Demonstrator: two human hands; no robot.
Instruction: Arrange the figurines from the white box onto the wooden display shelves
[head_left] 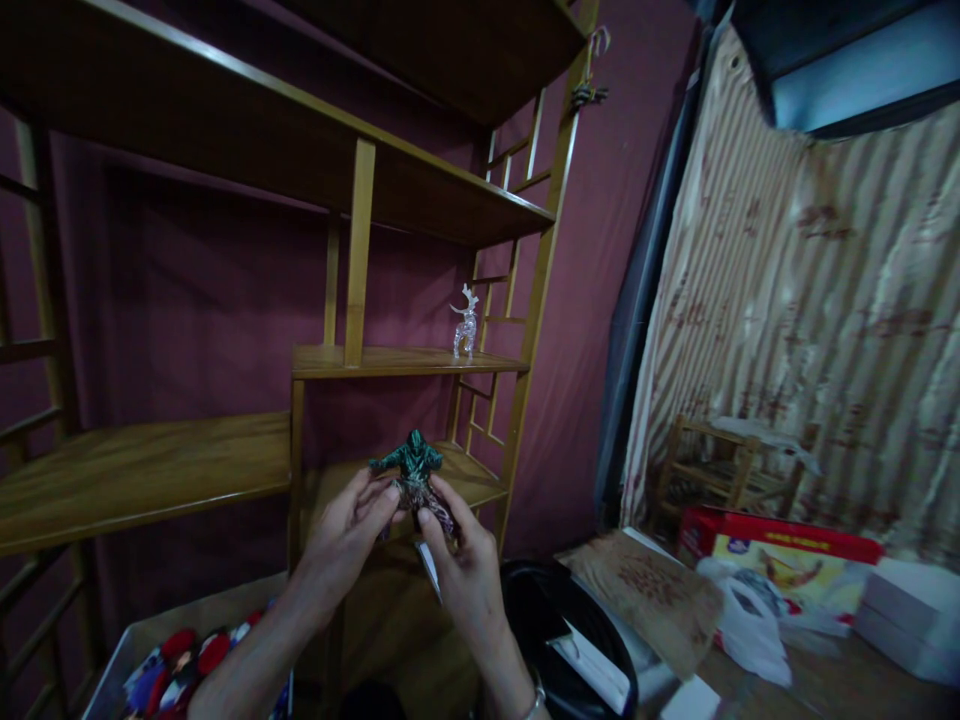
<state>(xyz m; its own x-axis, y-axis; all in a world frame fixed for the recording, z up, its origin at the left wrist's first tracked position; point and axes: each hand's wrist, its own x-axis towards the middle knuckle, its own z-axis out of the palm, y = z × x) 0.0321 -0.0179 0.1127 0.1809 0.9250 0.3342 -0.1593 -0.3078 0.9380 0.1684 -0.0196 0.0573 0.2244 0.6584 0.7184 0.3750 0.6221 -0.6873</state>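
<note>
Between my two hands is a small figurine [415, 465], green and shiny on its upper body and brownish below, with its arms spread. My left hand [358, 508] grips its left side, thumb on the front. On the other side, my right hand [463, 550] holds it by the lower part with thumb and fingers. The figurine is upright, in front of a lower shelf of the wooden shelf unit [358, 250]. A clear deer figurine [466, 322] stands on the shelf above, near the right end.
At lower left stands a box [127, 650] of red, white and blue items. A black round object [540, 600], a cardboard piece [645, 590], a white plastic bag [750, 625] and a red-yellow box [795, 570] lie at right. A striped curtain [750, 250] hangs behind.
</note>
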